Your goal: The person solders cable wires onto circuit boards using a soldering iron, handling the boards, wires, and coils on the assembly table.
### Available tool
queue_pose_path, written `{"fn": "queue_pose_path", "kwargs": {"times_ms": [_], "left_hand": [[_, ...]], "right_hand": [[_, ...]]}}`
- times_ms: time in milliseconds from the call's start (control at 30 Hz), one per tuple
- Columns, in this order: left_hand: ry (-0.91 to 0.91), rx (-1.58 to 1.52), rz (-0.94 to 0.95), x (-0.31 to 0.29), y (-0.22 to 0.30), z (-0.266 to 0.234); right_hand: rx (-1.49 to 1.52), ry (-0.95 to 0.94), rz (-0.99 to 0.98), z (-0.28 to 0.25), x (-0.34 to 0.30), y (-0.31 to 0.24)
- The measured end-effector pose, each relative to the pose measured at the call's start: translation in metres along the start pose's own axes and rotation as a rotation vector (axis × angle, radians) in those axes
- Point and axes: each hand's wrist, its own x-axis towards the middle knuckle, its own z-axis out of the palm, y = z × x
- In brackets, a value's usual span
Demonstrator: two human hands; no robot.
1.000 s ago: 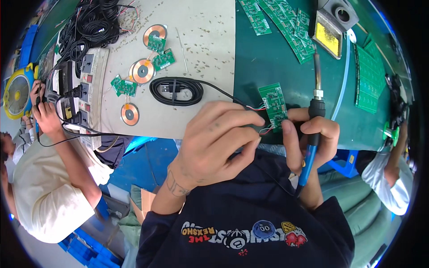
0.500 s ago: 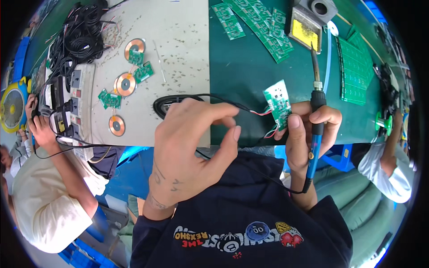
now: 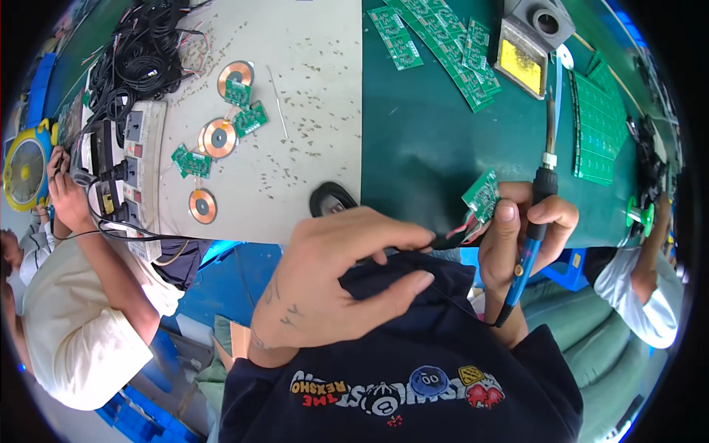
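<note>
The circuit board (image 3: 483, 193), small and green, stands tilted above the near edge of the green mat (image 3: 421, 140), pinched at its right side between thumb and forefinger of the right hand (image 3: 508, 240). Red and pale wire leads (image 3: 463, 227) run from its lower left edge toward a black cable, mostly hidden.

The same right hand clamps a blue-handled soldering iron (image 3: 527, 255), tip pointing away from the body and near the yellow sponge (image 3: 520, 68).

The left hand (image 3: 336, 277) has thumb and forefinger well apart; its forefinger ends just short of the leads. Whether it touches the cable cannot be told. Beyond it lies a cable coil (image 3: 319, 201), partly covered.

Further out: copper induction coils (image 3: 202, 206) with small boards at left, board panels (image 3: 594, 140) at far right, and a co-worker's sleeve (image 3: 88, 332) at far left.

Risks, in the inspector's judgement: a tug on the cable could strain or tear the lead joints; one hand sharing board and iron could let the board slip or twist; a careless turn of that wrist could swing the presumably hot tip into nearby panels.
</note>
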Motion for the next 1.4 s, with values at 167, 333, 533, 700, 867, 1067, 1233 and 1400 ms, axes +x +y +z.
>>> {"fn": "queue_pose_path", "kwargs": {"times_ms": [167, 333, 533, 700, 867, 1067, 1233, 1400], "left_hand": [[-0.055, -0.147, 0.035, 0.005, -0.006, 0.022], [0.056, -0.157, 0.230, 0.006, -0.006, 0.039], [0.040, -0.151, 0.128, 0.000, 0.004, 0.050], [0.079, -0.146, 0.006, 0.006, -0.008, 0.065], [0.137, 0.006, -0.001, 0.007, -0.023, 0.074], [0.102, -0.007, 0.023, 0.008, -0.017, 0.057], [-0.074, -0.369, -0.253, -0.002, 0.001, 0.029], [-0.082, -0.557, -0.257, 0.006, 0.002, 0.026]], "right_hand": [[-0.123, -0.019, -0.035, -0.006, -0.003, 0.001], [-0.132, 0.013, -0.025, -0.009, -0.007, 0.001], [-0.076, 0.036, 0.040, -0.012, -0.008, -0.002], [-0.072, 0.025, 0.009, -0.012, -0.008, -0.001], [-0.163, -0.036, -0.025, -0.009, -0.014, -0.004], [-0.220, -0.012, -0.055, -0.005, -0.013, -0.007], [-0.096, -0.032, 0.005, -0.003, -0.006, -0.015], [-0.183, -0.030, -0.217, -0.021, 0.030, -0.007]]}}
